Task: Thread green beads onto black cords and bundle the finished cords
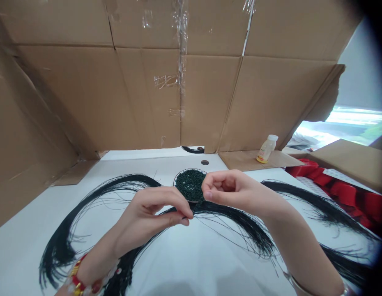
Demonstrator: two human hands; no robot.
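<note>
My left hand (160, 209) is closed in a pinch, and a tiny dark end of what looks like a dark thread shows between thumb and forefinger. To its right, my right hand (228, 189) is pinched too, with the fingers curled; anything in its fingertips is too small to make out. Right behind both hands sits a round dish (175, 191) filled with small dark green beads (189, 183). A bundle of dark threads (237, 218) passes under and behind the fingertips, its loose ends fanning out to the right.
Another dark thread bundle (83, 203) curves on the white tabletop (185, 263) at left, and more threads (314, 199) lie at right. Cardboard walls (141, 94) enclose the back and left. A small bottle (267, 149) stands back right, near a box of red items (341, 191).
</note>
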